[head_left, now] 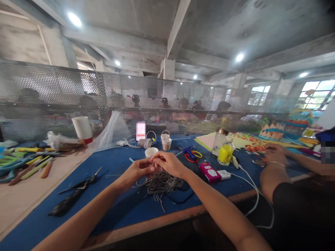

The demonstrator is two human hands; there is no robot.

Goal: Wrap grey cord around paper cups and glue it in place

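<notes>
A blue-covered table (pixel 115 209) with a worn wooden front edge fills the foreground; a pale tabletop (pixel 57 181) adjoins it on the left. Along the back runs a perforated metal screen (pixel 60 87), through whose holes seated people show dimly. Above, the bare concrete ceiling (pixel 146 24) is crossed by beams and lit by round lamps (pixel 74 19); paned windows (pixel 259 95) stand at the far right. At center, the fingertips of the left hand (pixel 140 168) and right hand (pixel 169 164) meet in a pinch over a tangle of grey cords (pixel 164 183); whether anything is held between them cannot be told. The cords lie on the blue surface, directly beneath and beside the hands. A white cup (pixel 151 152) stands just behind the fingers, and a handled cup (pixel 166 143) stands farther back. A black-handled tool (pixel 75 195) lies left of the cords; blue and red scissors (pixel 191 154) lie to the right. At far right, a co-worker's arm (pixel 274 174) reaches over orange scraps. Of markings, the magenta power bank (pixel 210 173) bears white characters resembling "B.O" above a white shape. The bottle (pixel 225 153) carries a yellow label, and the phone (pixel 140 130) a lit pink-white screen; print on both is too small to read.
</notes>
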